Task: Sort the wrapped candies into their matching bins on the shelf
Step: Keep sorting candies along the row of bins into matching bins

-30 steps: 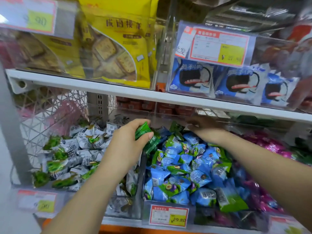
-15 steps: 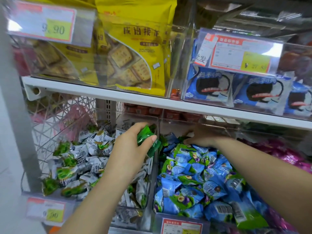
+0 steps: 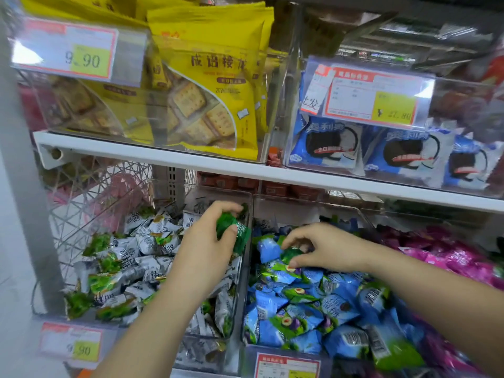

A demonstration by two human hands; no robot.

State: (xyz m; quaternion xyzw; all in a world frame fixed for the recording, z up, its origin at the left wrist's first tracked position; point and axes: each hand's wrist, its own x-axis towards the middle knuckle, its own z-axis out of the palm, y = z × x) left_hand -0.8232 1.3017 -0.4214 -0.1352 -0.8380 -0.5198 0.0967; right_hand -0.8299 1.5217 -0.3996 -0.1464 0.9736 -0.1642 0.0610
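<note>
Under the white shelf point(image 3: 245, 173) we see two clear bins side by side. The left bin point(image 3: 234, 192) is full of white-and-green candies point(image 3: 131, 268). The right bin point(image 3: 313, 200) is full of blue candies point(image 3: 313, 304). Further right lies a heap of pink candies point(image 3: 450, 255).

Our left grip point(image 3: 207, 241) is over the left bin, close to the wall between the two bins. It is closed around a bunch of green candies point(image 3: 231, 227). Our right grip point(image 3: 327, 249) is down on the blue heap, near the back. Its thumb and fingers pinch a stray green candy point(image 3: 290, 253) that lies among the blue ones.

We think the job now is to pull that stray out. We should lift it straight up, so no blue candy rides along. The wrappers look slippery, so we should pinch the fat middle and not the thin end. Then we carry it over the wall and let it go low over the left heap, so it does not bounce out. We should also look at its wrapper next to the left heap first, to be sure that it matches. The left bunch is big, so we should hold it tight or drop it in first.
</note>
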